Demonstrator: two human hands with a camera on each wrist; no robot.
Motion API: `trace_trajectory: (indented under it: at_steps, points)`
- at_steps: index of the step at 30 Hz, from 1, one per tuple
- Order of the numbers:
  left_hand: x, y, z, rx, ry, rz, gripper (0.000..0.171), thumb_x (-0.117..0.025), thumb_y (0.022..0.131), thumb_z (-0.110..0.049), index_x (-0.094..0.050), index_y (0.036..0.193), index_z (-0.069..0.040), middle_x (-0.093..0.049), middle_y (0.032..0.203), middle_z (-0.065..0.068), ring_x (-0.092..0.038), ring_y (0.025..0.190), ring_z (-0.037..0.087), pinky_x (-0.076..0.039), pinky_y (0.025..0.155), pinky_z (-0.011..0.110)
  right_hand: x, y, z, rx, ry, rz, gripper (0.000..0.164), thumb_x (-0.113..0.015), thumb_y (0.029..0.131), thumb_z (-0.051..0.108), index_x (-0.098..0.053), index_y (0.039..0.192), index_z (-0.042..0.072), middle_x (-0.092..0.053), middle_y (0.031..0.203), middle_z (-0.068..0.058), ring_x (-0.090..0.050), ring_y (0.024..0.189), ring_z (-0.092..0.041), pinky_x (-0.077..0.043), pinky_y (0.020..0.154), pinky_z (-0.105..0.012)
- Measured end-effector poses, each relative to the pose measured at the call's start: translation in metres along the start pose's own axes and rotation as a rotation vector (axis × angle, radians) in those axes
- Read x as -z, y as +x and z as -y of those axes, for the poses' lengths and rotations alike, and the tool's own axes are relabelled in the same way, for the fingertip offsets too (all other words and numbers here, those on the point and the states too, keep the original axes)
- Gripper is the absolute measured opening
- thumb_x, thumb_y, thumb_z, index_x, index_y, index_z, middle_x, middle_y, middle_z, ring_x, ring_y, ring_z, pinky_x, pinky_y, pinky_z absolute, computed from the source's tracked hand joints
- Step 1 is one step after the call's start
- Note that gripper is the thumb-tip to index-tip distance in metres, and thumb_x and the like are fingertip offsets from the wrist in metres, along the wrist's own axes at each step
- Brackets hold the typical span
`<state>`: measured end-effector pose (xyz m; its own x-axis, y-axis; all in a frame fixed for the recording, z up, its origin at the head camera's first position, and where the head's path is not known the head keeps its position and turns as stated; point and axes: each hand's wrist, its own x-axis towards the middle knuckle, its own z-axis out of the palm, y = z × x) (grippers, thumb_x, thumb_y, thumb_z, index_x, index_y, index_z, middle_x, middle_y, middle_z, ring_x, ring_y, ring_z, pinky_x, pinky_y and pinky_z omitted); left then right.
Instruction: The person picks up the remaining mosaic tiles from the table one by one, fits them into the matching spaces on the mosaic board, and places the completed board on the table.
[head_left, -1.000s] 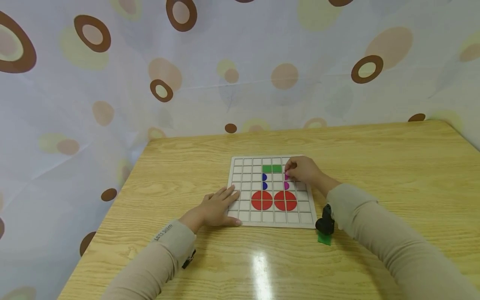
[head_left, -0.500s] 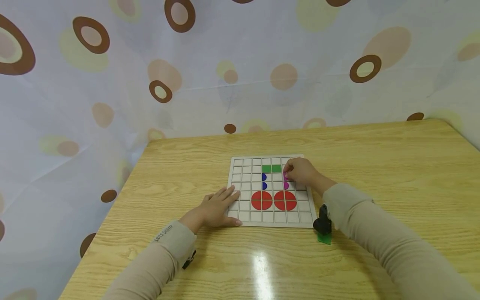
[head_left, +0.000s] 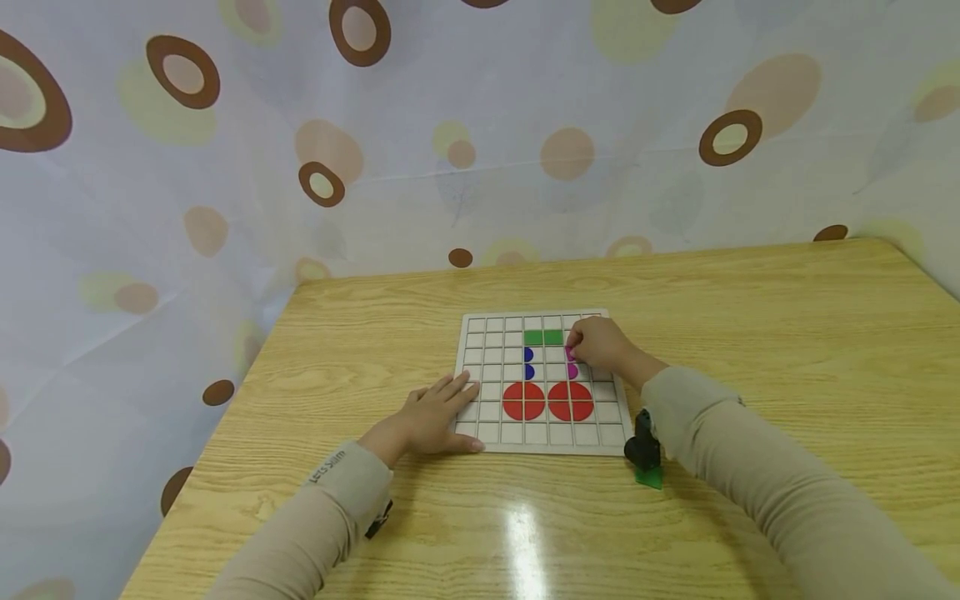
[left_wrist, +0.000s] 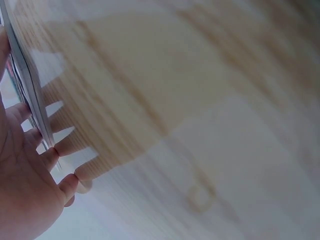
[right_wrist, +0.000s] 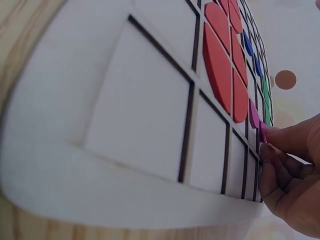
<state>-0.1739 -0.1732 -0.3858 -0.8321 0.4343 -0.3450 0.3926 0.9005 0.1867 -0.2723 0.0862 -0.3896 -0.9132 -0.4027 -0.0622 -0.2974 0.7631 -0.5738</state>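
A white grid board (head_left: 512,433) lies on the table, bearing red quarter pieces that form two circles (head_left: 513,408), two blue half-circles (head_left: 528,372) and two green squares (head_left: 552,337). Fingers spread, my left hand (head_left: 433,417) rests over the board's left edge, thumb at the near edge. At the upper right, my right hand (head_left: 603,344) pinches a magenta half-circle (right_wrist: 263,132) between thumb and fingertips, right at its grid cell. Another magenta half-circle (head_left: 573,372) sits in the cell just nearer. My right fingers partly hide the pinched piece.
A green piece (head_left: 651,478) lies on the wooden table (head_left: 360,333) by the board's near right corner, partly covered by the black wrist camera (head_left: 642,447) in the head view. A dotted curtain (head_left: 510,117) hangs behind the table and along its left side.
My right hand has shifted slightly left and lower with the magenta half-circle, which now lines up more with the one below it. The left hand stays in place.
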Motion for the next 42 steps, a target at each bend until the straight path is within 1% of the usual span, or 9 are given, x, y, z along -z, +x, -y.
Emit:
trace_trajectory:
  at_steps: [4,10,17,21,26,32,38,42]
  points:
    - [-0.002,0.001,0.000,0.000,0.003,0.001,0.084,-0.048,0.075,-0.061,-0.014,0.140,-0.018,-0.005,0.144,0.003,-0.005,0.129,0.024,-0.016,0.096,0.047,0.001,-0.002,0.001,-0.010,0.002,0.011,0.006,-0.055,0.076,-0.001,-0.059,0.079,-0.002,-0.057,0.076,-0.010,-0.048,0.068,-0.020,-0.041,0.062,-0.031]
    - [-0.003,0.001,-0.001,-0.006,-0.010,-0.004,0.084,-0.049,0.075,-0.060,-0.015,0.140,-0.018,-0.005,0.144,0.003,-0.005,0.129,0.025,-0.016,0.095,0.048,0.003,-0.005,0.001,-0.008,0.018,0.032,0.014,-0.053,0.075,-0.003,-0.060,0.087,-0.001,-0.057,0.077,-0.010,-0.048,0.067,-0.019,-0.039,0.057,-0.029]
    - [-0.004,0.001,-0.002,-0.011,-0.010,-0.006,0.083,-0.048,0.076,-0.060,-0.015,0.140,-0.018,-0.005,0.144,0.003,-0.005,0.129,0.025,-0.016,0.095,0.047,0.003,-0.006,0.001,-0.019,-0.002,0.036,0.013,-0.053,0.076,-0.003,-0.061,0.086,-0.004,-0.059,0.084,-0.014,-0.049,0.072,-0.021,-0.042,0.066,-0.034]
    - [-0.006,0.002,-0.003,-0.015,-0.007,-0.007,0.084,-0.048,0.076,-0.060,-0.014,0.140,-0.018,-0.005,0.144,0.003,-0.005,0.129,0.024,-0.016,0.096,0.047,0.004,-0.007,0.001,-0.011,-0.012,0.035,0.012,-0.053,0.076,-0.003,-0.060,0.085,-0.006,-0.059,0.084,-0.014,-0.050,0.072,-0.022,-0.043,0.068,-0.035]
    - [-0.007,0.004,-0.002,-0.017,-0.002,-0.008,0.084,-0.047,0.075,-0.061,-0.013,0.140,-0.018,-0.004,0.144,0.003,-0.005,0.129,0.024,-0.016,0.096,0.047,0.005,-0.009,0.001,-0.023,0.007,0.050,0.016,-0.053,0.076,-0.003,-0.060,0.090,-0.007,-0.059,0.088,-0.016,-0.050,0.075,-0.022,-0.043,0.070,-0.036]
    - [-0.005,0.003,0.000,-0.014,-0.002,-0.003,0.084,-0.046,0.075,-0.061,-0.014,0.140,-0.018,-0.004,0.144,0.003,-0.005,0.129,0.025,-0.017,0.096,0.047,0.007,-0.011,0.001,-0.016,0.032,0.070,0.021,-0.051,0.079,-0.001,-0.058,0.097,-0.009,-0.058,0.094,-0.019,-0.052,0.085,-0.027,-0.042,0.075,-0.038]
    - [-0.002,0.002,0.003,-0.004,0.017,0.001,0.084,-0.046,0.076,-0.062,-0.013,0.140,-0.019,-0.004,0.144,0.003,-0.004,0.129,0.024,-0.017,0.096,0.048,0.009,-0.015,-0.002,0.011,0.058,0.051,0.021,-0.049,0.080,0.001,-0.057,0.097,-0.008,-0.058,0.093,-0.017,-0.052,0.088,-0.028,-0.041,0.076,-0.038]
    - [-0.003,0.003,0.005,-0.005,0.022,0.008,0.084,-0.044,0.075,-0.063,-0.012,0.140,-0.019,-0.003,0.144,0.002,-0.004,0.130,0.023,-0.017,0.096,0.047,0.012,-0.021,-0.005,0.020,0.078,0.047,0.022,-0.049,0.082,0.003,-0.056,0.100,-0.008,-0.057,0.095,-0.017,-0.051,0.090,-0.029,-0.041,0.075,-0.038]
